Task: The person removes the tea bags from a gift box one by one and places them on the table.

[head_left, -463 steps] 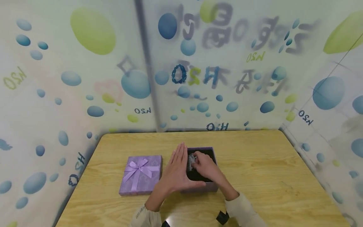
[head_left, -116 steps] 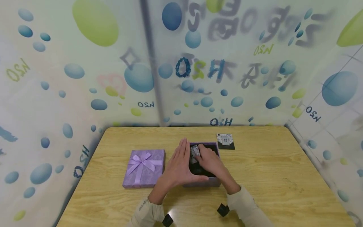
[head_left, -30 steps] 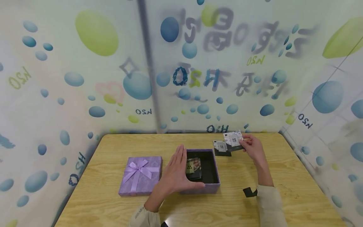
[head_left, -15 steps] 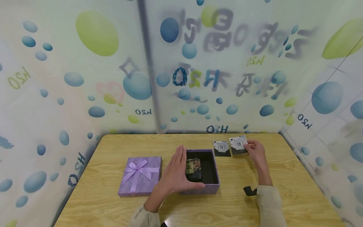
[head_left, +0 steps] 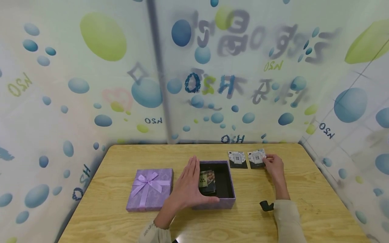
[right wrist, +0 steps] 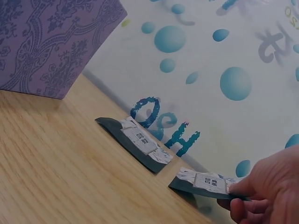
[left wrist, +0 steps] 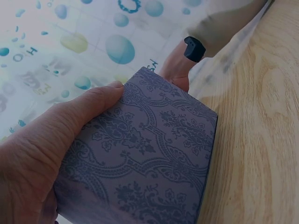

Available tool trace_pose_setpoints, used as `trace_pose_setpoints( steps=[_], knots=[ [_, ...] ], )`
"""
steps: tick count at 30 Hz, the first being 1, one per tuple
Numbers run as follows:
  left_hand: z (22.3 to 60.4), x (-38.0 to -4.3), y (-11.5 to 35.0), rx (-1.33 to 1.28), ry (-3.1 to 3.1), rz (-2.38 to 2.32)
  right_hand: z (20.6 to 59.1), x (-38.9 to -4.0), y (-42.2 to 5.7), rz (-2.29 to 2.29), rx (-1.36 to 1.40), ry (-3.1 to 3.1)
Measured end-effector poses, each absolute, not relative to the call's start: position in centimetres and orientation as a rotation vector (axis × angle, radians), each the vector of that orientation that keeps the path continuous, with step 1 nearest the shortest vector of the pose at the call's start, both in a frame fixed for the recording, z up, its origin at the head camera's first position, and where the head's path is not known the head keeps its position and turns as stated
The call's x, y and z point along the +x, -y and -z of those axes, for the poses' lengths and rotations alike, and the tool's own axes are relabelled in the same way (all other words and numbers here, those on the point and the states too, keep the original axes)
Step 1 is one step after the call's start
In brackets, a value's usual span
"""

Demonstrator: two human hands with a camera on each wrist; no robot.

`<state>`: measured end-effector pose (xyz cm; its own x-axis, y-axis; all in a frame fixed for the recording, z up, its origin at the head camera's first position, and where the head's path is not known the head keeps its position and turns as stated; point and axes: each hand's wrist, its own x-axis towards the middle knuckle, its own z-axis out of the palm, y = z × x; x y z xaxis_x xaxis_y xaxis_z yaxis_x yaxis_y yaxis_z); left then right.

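Observation:
My right hand (head_left: 274, 166) pinches the right edge of a square white-and-black sachet (right wrist: 205, 182) between thumb and fingers, low at the back of the table. A matching sachet (head_left: 237, 159) lies flat just left of it. My left hand (head_left: 187, 185) lies along a lidless purple box (head_left: 225, 203), fingers straight against its left side and thumb along the front wall. Inside the box's dark interior rest some dark packets with a greenish label (head_left: 208, 180), partly covered by that hand. In the left wrist view the thumb touches the patterned wall (left wrist: 145, 140).
The box's purple lid (head_left: 150, 189) with a ribbon bow lies left of my left hand. A light wooden table (head_left: 304, 192) carries everything. Patterned walls (head_left: 194, 111) stand along its back and sides. A small black device (head_left: 266, 206) sits at my right wrist.
Both sachets at the back have come out of the box. Over the last second my right hand has lowered the second one rightward, beside the first. My left hand stays at the box.

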<state>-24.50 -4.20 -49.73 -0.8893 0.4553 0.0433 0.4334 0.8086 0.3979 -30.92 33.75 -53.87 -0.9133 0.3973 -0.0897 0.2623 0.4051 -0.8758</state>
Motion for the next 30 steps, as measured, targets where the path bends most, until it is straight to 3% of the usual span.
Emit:
trace_pose_setpoints(
  steps=[30],
  knots=[
    [49.71, -24.47, 4.21, 0.721, -2.932, -0.649, 53.75, -30.44, -33.72, -1.274, -0.614, 2.715]
  ],
)
